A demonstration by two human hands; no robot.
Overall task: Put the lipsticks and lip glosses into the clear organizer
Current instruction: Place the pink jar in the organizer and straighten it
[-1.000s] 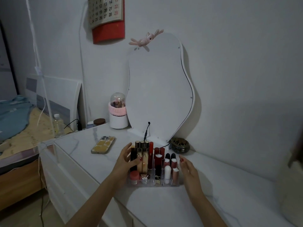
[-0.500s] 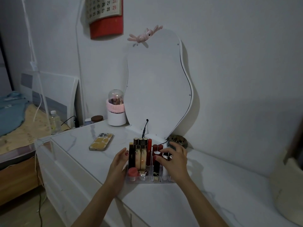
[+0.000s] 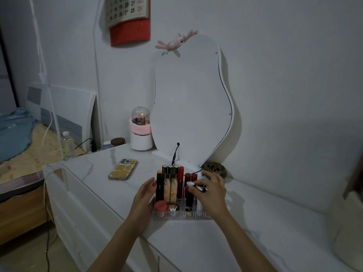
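Observation:
The clear organizer stands on the white marble dresser top, filled with upright lipsticks and lip glosses. Tall black-and-gold tubes and a red gloss fill its back left, and a pink-capped one sits at the front left. My left hand lies flat against the organizer's left wall, holding nothing. My right hand arches over the right half. Its thumb and forefinger pinch the top of a dark red lipstick standing in a slot. The tubes under that hand are hidden.
A phone lies face down left of the organizer. Behind it stand a wavy white mirror with a black cable, a bronze dish and a brush holder. The dresser's front edge runs just below my left wrist.
My right hand came from beside the organizer's right wall up over its right half and closed on a lipstick top. The left hand stayed at the left wall.

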